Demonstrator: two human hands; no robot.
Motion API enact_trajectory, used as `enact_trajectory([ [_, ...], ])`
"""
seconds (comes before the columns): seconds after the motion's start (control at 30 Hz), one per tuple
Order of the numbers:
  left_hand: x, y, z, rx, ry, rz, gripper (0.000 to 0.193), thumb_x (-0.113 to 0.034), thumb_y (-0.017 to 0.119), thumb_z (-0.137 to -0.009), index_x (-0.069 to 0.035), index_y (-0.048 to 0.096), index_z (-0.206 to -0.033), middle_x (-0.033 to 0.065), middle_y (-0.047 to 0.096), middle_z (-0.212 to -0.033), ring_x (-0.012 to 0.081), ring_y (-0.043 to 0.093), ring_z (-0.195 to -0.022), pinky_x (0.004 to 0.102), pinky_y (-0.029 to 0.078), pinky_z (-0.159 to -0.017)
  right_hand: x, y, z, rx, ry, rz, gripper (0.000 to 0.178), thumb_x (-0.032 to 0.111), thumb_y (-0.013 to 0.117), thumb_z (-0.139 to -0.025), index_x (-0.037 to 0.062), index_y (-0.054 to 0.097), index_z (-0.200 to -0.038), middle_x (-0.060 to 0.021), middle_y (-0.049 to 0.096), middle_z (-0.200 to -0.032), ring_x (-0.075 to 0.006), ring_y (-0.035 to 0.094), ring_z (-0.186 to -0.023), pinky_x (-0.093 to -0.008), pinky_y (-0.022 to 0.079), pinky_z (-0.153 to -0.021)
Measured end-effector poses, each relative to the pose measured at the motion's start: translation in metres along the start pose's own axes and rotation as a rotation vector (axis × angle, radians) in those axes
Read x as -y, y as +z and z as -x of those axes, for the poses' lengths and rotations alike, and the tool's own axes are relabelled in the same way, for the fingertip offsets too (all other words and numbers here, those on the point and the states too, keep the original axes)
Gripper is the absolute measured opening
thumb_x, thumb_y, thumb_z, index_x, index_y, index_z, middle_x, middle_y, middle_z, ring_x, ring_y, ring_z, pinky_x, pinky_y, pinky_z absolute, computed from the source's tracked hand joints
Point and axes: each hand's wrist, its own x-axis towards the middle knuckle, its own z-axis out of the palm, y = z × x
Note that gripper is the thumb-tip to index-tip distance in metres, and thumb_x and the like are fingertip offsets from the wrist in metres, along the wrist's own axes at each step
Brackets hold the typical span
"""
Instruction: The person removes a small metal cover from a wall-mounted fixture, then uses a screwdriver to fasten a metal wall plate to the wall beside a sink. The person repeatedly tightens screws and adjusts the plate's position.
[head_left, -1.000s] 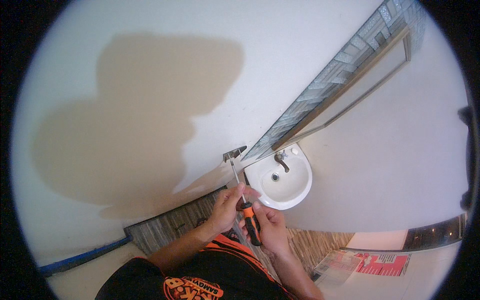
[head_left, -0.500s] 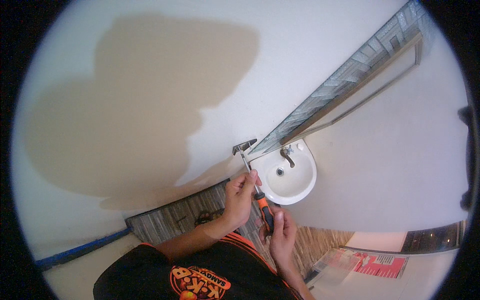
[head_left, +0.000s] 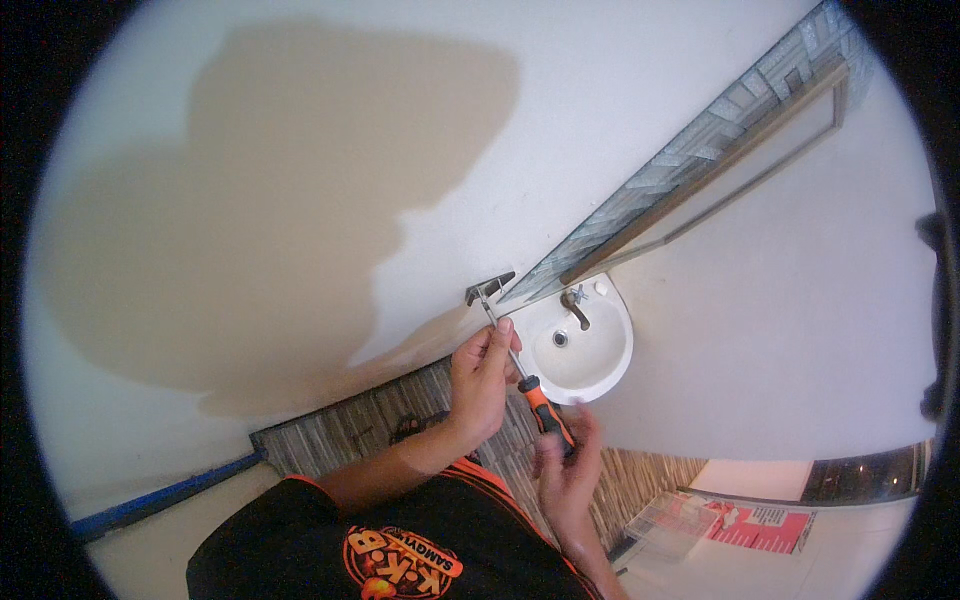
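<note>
An orange-and-black-handled screwdriver [head_left: 543, 405] slants between my hands, its metal shaft running up to a small metal wall bracket [head_left: 491, 288]. My left hand [head_left: 480, 385] is closed, pinching the shaft between thumb and fingers a little below the bracket. My right hand [head_left: 572, 475] is around the butt end of the handle, thumb on one side and fingers on the other, slightly smeared by motion; its grip looks loose. The tip meets the bracket, but any screw there is too small to make out.
A white washbasin [head_left: 600, 378] with a tap [head_left: 577, 312] stands just right of the screwdriver. Above it hangs a framed mirror [head_left: 690, 185]. Wood-look flooring [head_left: 340, 430] lies below, and a clear plastic box [head_left: 670, 525] is at lower right.
The handle has swung slightly up and to the right. My right hand has shifted with it, its fingers looser and further apart. My left hand has stayed on the shaft, moving up slightly.
</note>
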Motion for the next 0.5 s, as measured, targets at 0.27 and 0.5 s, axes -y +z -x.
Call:
enact_trajectory([
  [0.27, -0.009, 0.0, -0.002, -0.038, -0.018, -0.042, 0.036, -0.037, 0.058, -0.113, -0.012, 0.061, -0.086, -0.0071, 0.045, -0.072, 0.0024, 0.034, -0.058, 0.0236, 0.025, -0.053, 0.02, 0.004, -0.004, 0.135, 0.022, -0.144, 0.047, 0.015, 0.084, -0.094, -0.0001, 0.057, -0.13, -0.0135, 0.072, -0.102, -0.0229, 0.07, -0.076, -0.0328, 0.06, -0.073],
  [0.5, -0.012, 0.006, -0.006, -0.057, -0.004, 0.011, 0.039, -0.039, 0.059, -0.112, -0.01, 0.061, -0.087, -0.0099, 0.038, -0.064, 0.0007, 0.029, -0.053, 0.0234, 0.022, -0.05, 0.018, 0.015, 0.008, -0.082, -0.11, 0.037, 0.045, 0.011, 0.083, -0.095, -0.0012, 0.057, -0.129, -0.0116, 0.068, -0.102, -0.0149, 0.063, -0.069, -0.0289, 0.056, -0.063],
])
